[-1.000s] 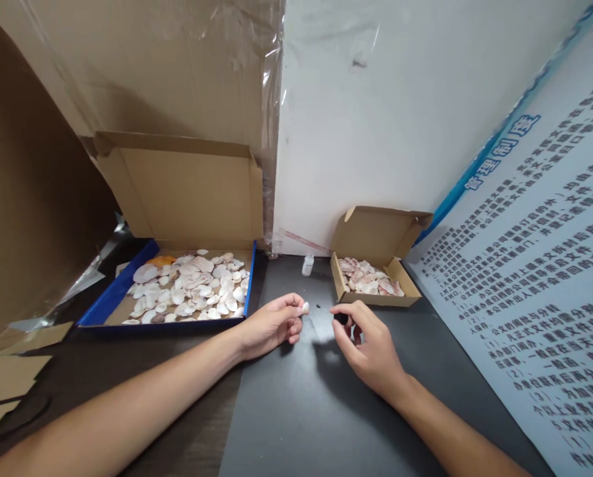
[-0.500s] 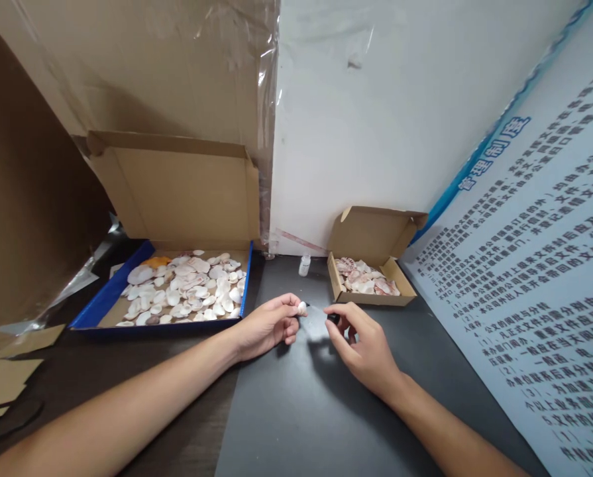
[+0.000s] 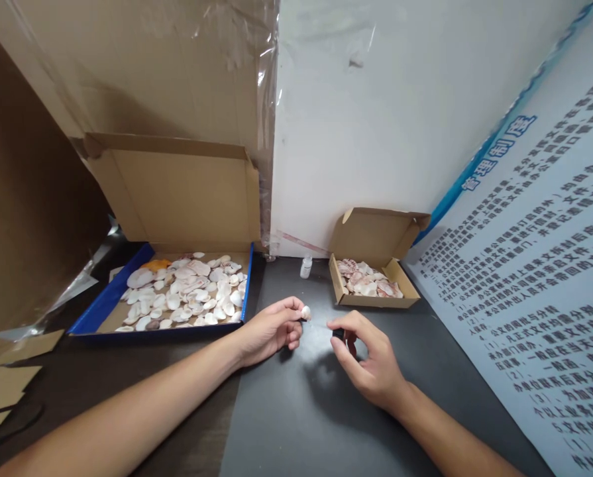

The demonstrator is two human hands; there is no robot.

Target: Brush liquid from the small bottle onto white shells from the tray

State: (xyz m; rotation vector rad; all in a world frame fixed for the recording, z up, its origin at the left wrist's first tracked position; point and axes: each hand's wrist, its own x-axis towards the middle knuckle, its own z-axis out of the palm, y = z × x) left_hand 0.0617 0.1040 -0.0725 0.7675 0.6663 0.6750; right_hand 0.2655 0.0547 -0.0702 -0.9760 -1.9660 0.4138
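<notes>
My left hand [image 3: 271, 329] pinches a small white shell [image 3: 305, 312] between thumb and fingertips above the dark grey table [image 3: 296, 411]. Just right of it, my right hand [image 3: 368, 358] is closed on a small black object [image 3: 339, 334], held at the fingertips and pointed toward the shell. The two hands are a short gap apart. A large open box with a blue rim [image 3: 108, 303] holds several white shells to the left. A small open cardboard box [image 3: 376, 301] with pink-marked shells stands behind my right hand.
A small white bottle [image 3: 305, 266] stands by the wall between the boxes. Cardboard sheets lean at the left and back. A printed board with text [image 3: 535, 278] slants along the right. Loose cardboard scraps [image 3: 8, 377] lie at the left edge.
Both hands stay close together; my right hand has shifted slightly down and toward me with the black object. The left hand still holds the shell in nearly the same place.
</notes>
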